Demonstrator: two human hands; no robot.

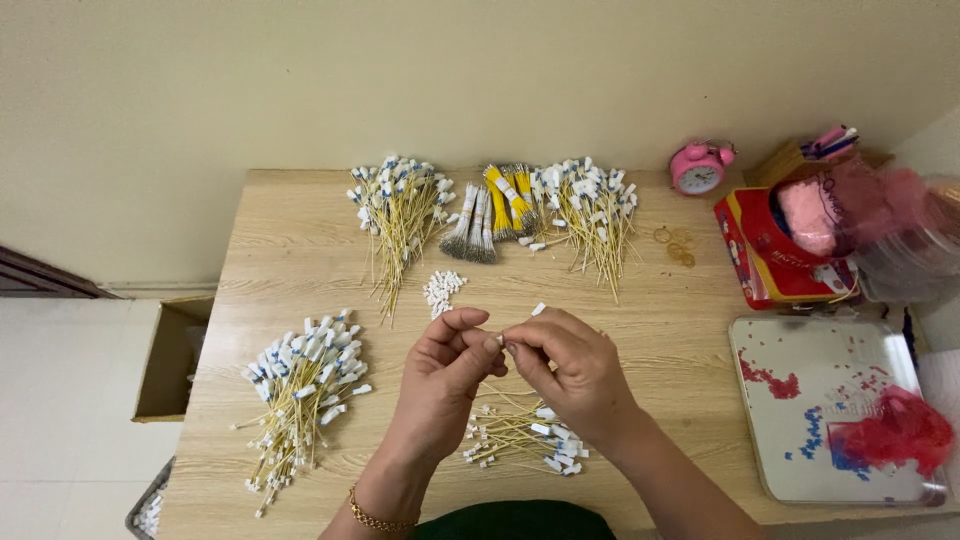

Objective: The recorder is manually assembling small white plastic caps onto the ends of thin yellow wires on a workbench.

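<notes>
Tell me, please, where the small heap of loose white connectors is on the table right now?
In the head view, the heap of white connectors lies mid-table, just beyond the left hand, below the grey wire bundle.

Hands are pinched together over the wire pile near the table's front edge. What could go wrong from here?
1. The left hand and right hand pinch something tiny between fingertips; a slip might drop it into the yellow wire pile below, where it would be hard to spot.
2. The loose white connectors lie just beyond the hands; a sweep forward may scatter them.
</notes>
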